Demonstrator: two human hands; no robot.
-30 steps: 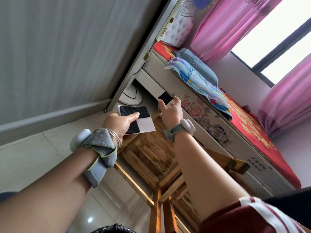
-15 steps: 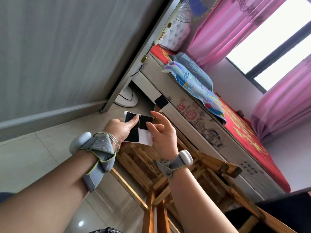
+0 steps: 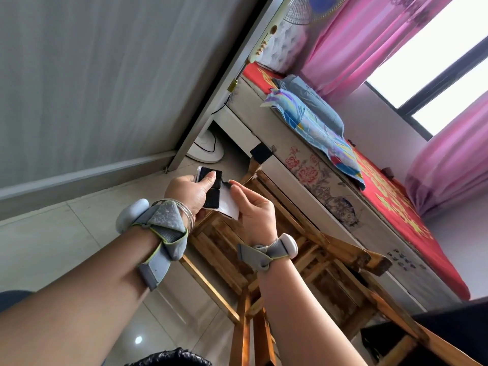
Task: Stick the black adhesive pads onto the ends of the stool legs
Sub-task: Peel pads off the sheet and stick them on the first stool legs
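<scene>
A wooden stool (image 3: 311, 262) lies overturned in front of me, legs pointing away. One far leg end bears a black pad (image 3: 261, 153). My left hand (image 3: 188, 192) grips a white backing sheet (image 3: 228, 204) with black adhesive pads (image 3: 211, 198) on it, thumb pressed on top. My right hand (image 3: 252, 204) pinches the corner of one black pad at the sheet's upper right edge between thumb and forefinger, lifting it. Both wrists wear grey straps with white devices.
A bed (image 3: 369, 180) with a red cover and blue pillows runs along the right. A white fan base (image 3: 206, 151) stands by the grey wall. Pale floor tiles (image 3: 60, 233) lie to the left. A dark object (image 3: 171, 359) sits at the bottom edge.
My right hand came back from the far stool leg to the sheet and now pinches a pad's corner. The left hand lowered the sheet slightly.
</scene>
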